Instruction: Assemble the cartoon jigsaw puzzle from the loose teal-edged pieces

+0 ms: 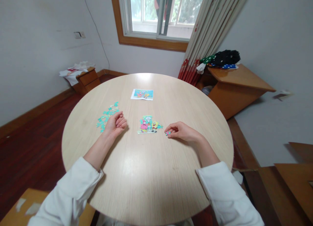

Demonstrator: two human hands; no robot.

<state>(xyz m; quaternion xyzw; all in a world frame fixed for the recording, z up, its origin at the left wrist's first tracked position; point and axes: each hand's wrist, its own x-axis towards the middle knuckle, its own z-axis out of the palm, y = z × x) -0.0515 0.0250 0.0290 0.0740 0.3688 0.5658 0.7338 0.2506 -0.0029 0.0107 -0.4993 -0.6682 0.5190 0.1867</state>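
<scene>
A partly assembled jigsaw puzzle (148, 125) with a pink, a grey-green and a yellow cartoon figure lies flat in the middle of the table. Just right of it, my right hand (182, 131) pinches a small pink and blue puzzle piece (168, 133) low over the tabletop. My left hand (115, 124) rests at the near right side of a spread of loose teal puzzle pieces (106, 115), covering some of them. Its fingers are curled closed, and whatever they may hold is hidden. Farther back lies a picture sheet (142, 94) showing similar cartoon figures.
The round wooden table (146, 173) has its far edge toward a window (158, 15). At right, a tilted brown cabinet (241, 85) bears dark cloths (225, 58). A small wooden stand (88, 80) with papers is at left. A curtain (207, 30) hangs behind.
</scene>
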